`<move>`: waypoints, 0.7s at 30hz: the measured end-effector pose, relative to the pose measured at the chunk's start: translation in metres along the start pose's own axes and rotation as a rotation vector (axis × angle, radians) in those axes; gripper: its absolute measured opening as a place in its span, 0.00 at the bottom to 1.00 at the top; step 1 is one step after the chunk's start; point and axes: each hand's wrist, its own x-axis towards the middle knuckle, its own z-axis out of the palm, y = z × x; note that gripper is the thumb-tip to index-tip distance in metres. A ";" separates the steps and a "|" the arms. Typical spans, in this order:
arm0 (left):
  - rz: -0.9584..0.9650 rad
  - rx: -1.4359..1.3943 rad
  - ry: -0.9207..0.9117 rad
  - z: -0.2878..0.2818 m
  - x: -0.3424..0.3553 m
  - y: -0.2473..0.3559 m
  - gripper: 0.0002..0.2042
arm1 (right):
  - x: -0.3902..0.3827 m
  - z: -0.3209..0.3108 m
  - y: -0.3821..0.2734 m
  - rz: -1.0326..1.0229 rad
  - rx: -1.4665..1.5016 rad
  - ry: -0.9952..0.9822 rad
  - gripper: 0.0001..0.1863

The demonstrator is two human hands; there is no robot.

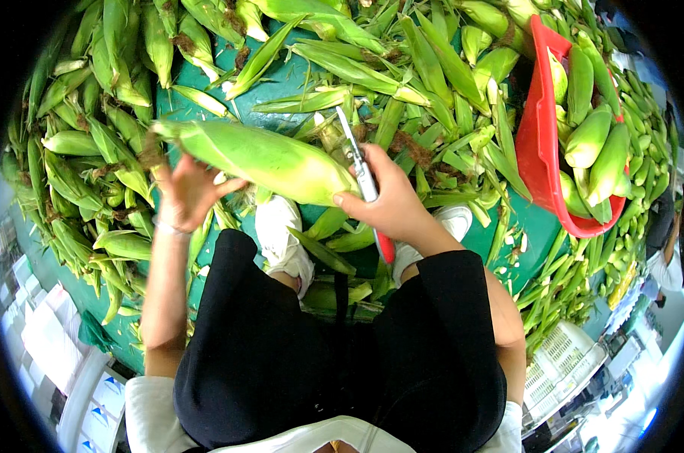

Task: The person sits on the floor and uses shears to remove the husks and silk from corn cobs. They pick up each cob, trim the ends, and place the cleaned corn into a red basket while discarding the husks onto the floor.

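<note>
A large ear of corn in its pale green husk (255, 158) lies crosswise in front of me, its thick end at my right hand (387, 196), which grips it together with a long knife with a silver and red handle (365, 177). The blade points up and away from me. My left hand (185, 189) is under the silky tip at the left, fingers spread and slightly blurred; whether it touches the corn I cannot tell. Loose husk leaves and stalk scraps lie beneath the corn and round my white shoes (278, 238).
Unhusked corn (78, 174) is heaped at the left. A red plastic basin (534, 151) holds trimmed ears at the right, with many more ears (644, 151) beyond it. A white plastic basket (553, 362) sits at the lower right. Another person (667, 264) is at the far right edge.
</note>
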 end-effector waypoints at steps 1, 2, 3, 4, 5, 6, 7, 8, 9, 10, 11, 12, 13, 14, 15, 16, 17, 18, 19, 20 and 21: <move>-0.003 -0.003 0.135 0.016 0.016 -0.018 0.45 | -0.002 -0.001 -0.003 -0.035 -0.080 0.001 0.27; -0.004 -0.086 0.296 0.025 0.034 -0.033 0.35 | -0.003 -0.001 -0.005 -0.074 -0.152 -0.006 0.26; 0.028 -0.062 0.341 0.009 0.049 -0.045 0.25 | -0.003 0.003 -0.008 -0.119 -0.218 -0.026 0.26; 0.058 -0.120 0.313 0.000 0.058 -0.051 0.22 | -0.004 -0.002 -0.010 0.039 -0.124 -0.116 0.26; 0.092 -0.178 0.287 -0.006 0.062 -0.053 0.19 | -0.005 -0.005 -0.005 0.157 0.125 -0.115 0.26; 0.094 -0.329 0.112 0.002 0.063 -0.050 0.16 | -0.007 -0.011 0.005 0.278 0.373 -0.107 0.27; 0.098 -0.479 -0.063 0.009 0.064 -0.045 0.13 | -0.009 -0.016 0.014 0.397 0.621 -0.097 0.27; 0.105 -0.530 -0.033 0.006 0.061 -0.038 0.14 | -0.009 -0.018 0.019 0.497 0.606 -0.046 0.30; 0.153 -0.476 0.135 0.005 0.063 -0.032 0.16 | -0.010 -0.015 0.026 0.471 0.392 -0.070 0.30; 0.153 -0.496 0.203 0.003 0.060 -0.027 0.14 | -0.013 -0.010 0.032 0.441 0.179 -0.093 0.29; 0.145 -0.517 0.266 0.010 0.056 -0.022 0.12 | -0.017 -0.005 0.034 0.414 -0.033 -0.105 0.29; 0.159 -0.440 0.200 0.006 0.050 -0.020 0.14 | -0.020 -0.004 0.021 0.424 -0.031 -0.219 0.30; 0.185 -0.370 0.199 0.010 0.048 -0.021 0.15 | -0.023 0.007 0.035 0.298 0.036 -0.154 0.29; 0.191 -0.322 0.238 0.016 0.045 -0.022 0.16 | -0.020 0.007 0.027 0.269 0.029 -0.126 0.29; 0.195 -0.274 0.277 0.020 0.042 -0.023 0.17 | -0.018 0.006 0.018 0.240 0.022 -0.096 0.29; 0.195 -0.258 0.278 0.020 0.037 -0.024 0.17 | -0.014 0.006 0.015 0.239 0.031 -0.060 0.29; 0.199 -0.242 0.278 0.023 0.031 -0.025 0.18 | -0.009 0.005 0.011 0.233 0.037 -0.024 0.29; 0.203 -0.227 0.278 0.027 0.025 -0.025 0.19 | -0.004 0.004 0.010 0.228 0.043 0.012 0.29; 0.196 -0.243 0.296 0.032 0.020 -0.025 0.18 | 0.002 0.002 0.009 0.199 0.045 0.025 0.29; 0.195 -0.233 0.291 0.037 0.016 -0.026 0.19 | 0.005 0.000 0.011 0.179 0.045 0.043 0.29; 0.194 -0.223 0.287 0.040 0.013 -0.028 0.19 | 0.008 -0.002 0.012 0.159 0.044 0.061 0.29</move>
